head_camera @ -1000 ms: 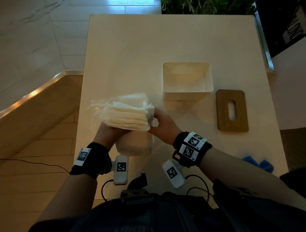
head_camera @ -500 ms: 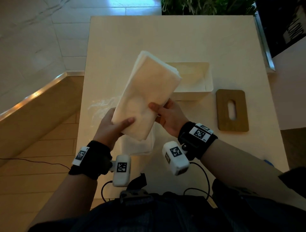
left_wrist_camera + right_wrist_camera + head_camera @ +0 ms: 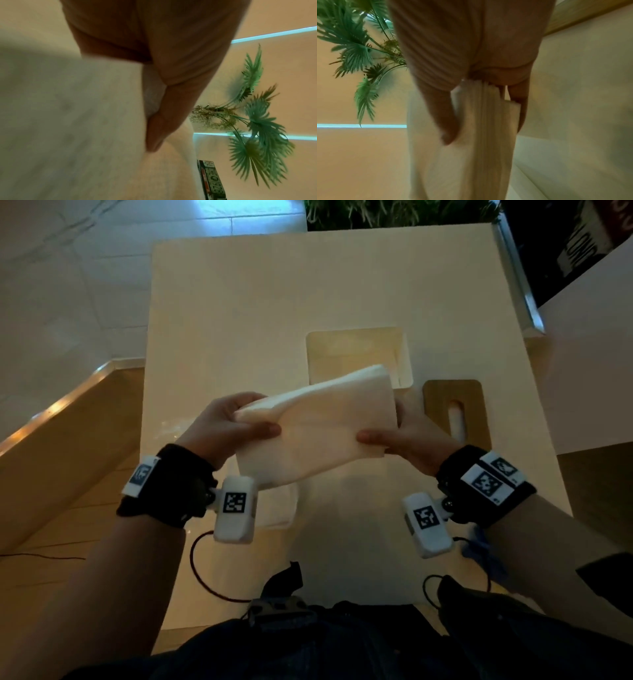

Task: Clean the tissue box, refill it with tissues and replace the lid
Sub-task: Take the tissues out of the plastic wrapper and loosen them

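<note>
A thick white stack of tissues (image 3: 318, 426) hangs in the air between both hands, lying crosswise just in front of the open white tissue box (image 3: 356, 350). My left hand (image 3: 233, 426) grips the stack's left end, thumb on top. My right hand (image 3: 394, 433) grips its right end, thumb on top and fingers beneath. In the right wrist view the tissues (image 3: 481, 135) show their layered edge between thumb and fingers. The left wrist view shows the tissues (image 3: 77, 121) under my thumb. The wooden lid (image 3: 459, 412) with its slot lies flat on the table right of the box.
An empty clear plastic wrapper (image 3: 277, 508) lies on the pale table (image 3: 239, 302) under the stack. A blue cloth (image 3: 479, 546) sits near the table's front right edge. A plant (image 3: 376, 213) stands beyond the far edge. A dark panel (image 3: 565, 244) stands at the far right.
The stack has turned from a steep upright tilt to lying crosswise and level. My right hand moved right to the stack's right end, while the left stays at the left end.
</note>
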`<state>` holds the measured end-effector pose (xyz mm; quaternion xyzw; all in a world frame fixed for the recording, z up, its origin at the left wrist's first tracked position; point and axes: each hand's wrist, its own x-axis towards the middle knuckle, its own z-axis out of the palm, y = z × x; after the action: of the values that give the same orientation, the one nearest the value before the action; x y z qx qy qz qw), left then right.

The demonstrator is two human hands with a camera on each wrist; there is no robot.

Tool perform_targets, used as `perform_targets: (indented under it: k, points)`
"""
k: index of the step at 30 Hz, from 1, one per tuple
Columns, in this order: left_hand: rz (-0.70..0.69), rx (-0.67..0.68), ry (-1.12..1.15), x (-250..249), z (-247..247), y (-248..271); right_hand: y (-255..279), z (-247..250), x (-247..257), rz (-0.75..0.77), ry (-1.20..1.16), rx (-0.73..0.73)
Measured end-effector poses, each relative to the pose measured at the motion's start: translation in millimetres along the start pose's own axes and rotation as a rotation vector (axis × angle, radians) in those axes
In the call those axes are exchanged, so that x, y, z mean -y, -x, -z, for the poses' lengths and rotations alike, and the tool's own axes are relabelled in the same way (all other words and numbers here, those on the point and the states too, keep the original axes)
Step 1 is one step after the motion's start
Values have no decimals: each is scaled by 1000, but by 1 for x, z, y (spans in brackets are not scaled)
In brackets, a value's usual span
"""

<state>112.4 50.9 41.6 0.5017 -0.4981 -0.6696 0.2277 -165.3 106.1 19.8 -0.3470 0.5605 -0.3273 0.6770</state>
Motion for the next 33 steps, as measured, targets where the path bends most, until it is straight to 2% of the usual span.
perform_targets:
  k: [3, 5, 8, 12, 14, 17, 20, 24, 29, 31, 33]
  points:
    - [-22, -121, 1, -18, -14, -33, -5, 14, 18, 77, -49, -160]
    - [13, -160, 116, -24, -21, -54, -15, 27, 32, 98, -114, -234]
    - [80, -126, 220, -30, -34, -81, -36, 46, 47, 102, -183, -279]
    - [21, -235, 90, -36, -49, -111, -58, 58, 54, 93, -201, -291]
    - [3, -259, -59, -35, -54, -119, -63, 60, 53, 61, -65, -325]
    - [-19, -258, -429, -31, -58, -130, -66, 61, 51, 15, 365, -369]
    - [2, -170, -846, -33, -67, -138, -72, 57, 55, 14, 757, -276]
    - [35, -65, -1181, -39, -84, -144, -86, 45, 57, -122, 1046, -195]
    - [52, 9, -1382, -37, -103, -147, -91, 34, 56, -131, 1216, -116]
    - [44, -28, -1356, -42, -97, -147, -88, 39, 58, -98, 1244, -138]
    - [29, -126, -1295, -50, -84, -144, -82, 47, 66, -65, 1279, -194]
